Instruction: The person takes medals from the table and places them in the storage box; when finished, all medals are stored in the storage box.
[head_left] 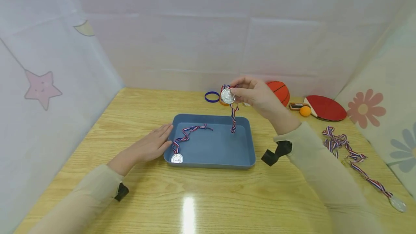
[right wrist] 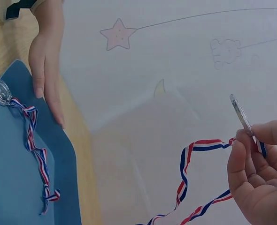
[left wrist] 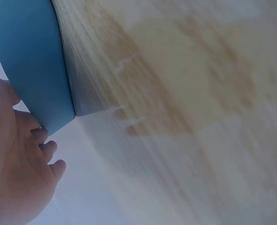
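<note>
Above the far side of a blue-grey tray [head_left: 208, 166], my right hand [head_left: 256, 95] pinches a silver medal [head_left: 228, 96] between thumb and fingers. Its red, white and blue ribbon [head_left: 233, 118] hangs down over the tray. In the right wrist view this medal [right wrist: 241, 115] is seen edge-on. My left hand [head_left: 151, 143] rests against the tray's left wall, its fingers straight. In the left wrist view those fingers touch the tray's outer side [left wrist: 33, 61]. Another silver medal [head_left: 177, 158] lies in the tray's near left corner, its twisted ribbon [head_left: 185, 135] stretching toward the back.
Right of the tray lies a third silver medal [head_left: 398, 203] with tangled ribbons [head_left: 338, 142]. Behind are a blue ring [head_left: 212, 97], a small basketball [head_left: 280, 91] partly behind my right hand, an orange ball [head_left: 305, 111] and a red table tennis paddle [head_left: 326, 107]. Patterned cloth walls surround the table.
</note>
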`<state>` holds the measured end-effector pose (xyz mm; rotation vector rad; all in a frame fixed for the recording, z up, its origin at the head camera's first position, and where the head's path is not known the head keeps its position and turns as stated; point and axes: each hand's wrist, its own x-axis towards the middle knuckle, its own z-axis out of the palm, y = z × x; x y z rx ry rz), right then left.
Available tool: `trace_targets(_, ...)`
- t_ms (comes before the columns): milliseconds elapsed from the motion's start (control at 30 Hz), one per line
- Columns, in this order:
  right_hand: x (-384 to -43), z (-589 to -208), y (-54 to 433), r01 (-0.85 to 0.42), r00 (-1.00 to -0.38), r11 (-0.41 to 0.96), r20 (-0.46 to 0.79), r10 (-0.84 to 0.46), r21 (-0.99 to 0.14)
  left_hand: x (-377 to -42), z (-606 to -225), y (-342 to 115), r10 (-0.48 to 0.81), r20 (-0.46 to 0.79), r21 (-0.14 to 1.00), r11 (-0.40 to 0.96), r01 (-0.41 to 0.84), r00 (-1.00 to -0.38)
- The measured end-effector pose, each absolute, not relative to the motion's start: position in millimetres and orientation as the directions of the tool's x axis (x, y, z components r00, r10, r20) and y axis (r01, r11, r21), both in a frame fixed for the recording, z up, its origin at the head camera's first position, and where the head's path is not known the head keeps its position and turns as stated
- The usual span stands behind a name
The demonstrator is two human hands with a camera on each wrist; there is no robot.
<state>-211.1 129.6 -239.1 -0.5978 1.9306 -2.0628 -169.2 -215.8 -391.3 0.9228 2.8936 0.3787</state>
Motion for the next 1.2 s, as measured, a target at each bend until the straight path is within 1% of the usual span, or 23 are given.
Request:
trace_targets(167, -218.6, -255.6, 99.8, -0.117, -0.871, -0.048, 0.126, -0.475, -0.992, -168.9, -390.8, -215.6, 0.580, -0.004, 0.254, 0.788, 0.560, -0.815)
trace_targets(300, -222.1, -272.5, 77.8, -0.130, -0.866, 0.016, 0.105, -0.489, -0.991, -169.3, -391.5, -216.1, 0.578, -0.005, 0.251, 0.791, 0.558, -0.816)
trace_targets(500, -218.3, -303.9, 56.8, -0.121, -0.853, 0.184, 0.007, -0.521, -0.976, -170.4, -392.9, -216.8, 0.576, -0.007, 0.246, 0.793, 0.557, -0.818)
trace_targets(600, -213.9, -322.4, 52.5, -0.110, -0.837, 0.240, -0.041, -0.546, -0.964, -170.4, -393.4, -217.0, 0.577, -0.002, 0.244, 0.793, 0.559, -0.817)
trace_targets(933, -196.9, -374.2, 41.9, -0.069, -0.785, 0.318, -0.146, -0.602, -0.945, -170.6, -394.0, -216.9, 0.577, 0.003, 0.242, 0.792, 0.560, -0.817)
trace_targets(1100, -189.0, -388.0, 36.9, -0.080, -0.749, 0.350, -0.176, -0.639, -0.933, -171.5, -395.1, -217.1, 0.574, -0.001, 0.249, 0.793, 0.556, -0.819)
trace_targets(1200, -186.6, -391.3, 34.4, -0.099, -0.739, 0.374, -0.184, -0.648, -0.922, -171.7, -395.6, -217.2, 0.572, -0.002, 0.252, 0.794, 0.553, -0.820)
